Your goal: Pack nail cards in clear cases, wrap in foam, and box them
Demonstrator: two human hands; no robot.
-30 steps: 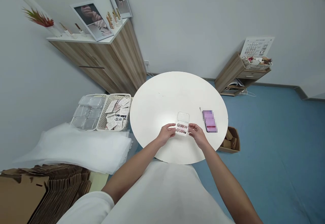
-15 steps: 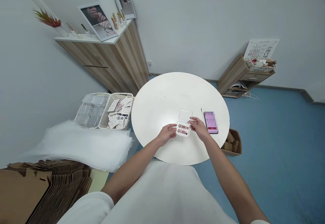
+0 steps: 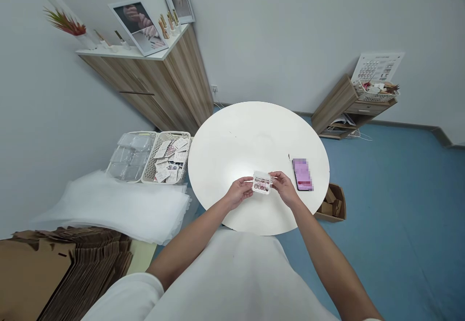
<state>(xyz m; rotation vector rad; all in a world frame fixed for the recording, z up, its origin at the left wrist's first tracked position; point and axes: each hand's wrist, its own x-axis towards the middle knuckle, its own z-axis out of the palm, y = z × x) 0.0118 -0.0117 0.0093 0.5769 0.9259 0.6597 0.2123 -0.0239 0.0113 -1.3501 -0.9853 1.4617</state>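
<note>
While our left hand (image 3: pixel 238 193) pinches the left side of the small clear box (image 3: pixel 261 191), with its thumb and fingers closed on the edge, our right hand (image 3: pixel 285 189) is at the other side. Its fingers are bent and seem to pinch the right edge of the lid (image 3: pixel 262 175). We cannot tell just how its thumb sits.

The box is over the near part of the white table (image 3: pixel 236 151), right in front of us, with the phone (image 3: pixel 302 174) off to its right. We cannot tell if the bottom of the box touches the table. The lid stands part way down, leaning over two rows of what look like nails (image 3: pixel 261 186).

We think the box is very light, so a soft pinch should be enough. It looks like stiff, thin plastic, smooth and maybe a bit slippery. A hard squeeze could crack it, and a bump could shake the nails loose. Good places to hold are the two short sides of the bottom part, and the front edge of the lid, away from the hinge.
</note>
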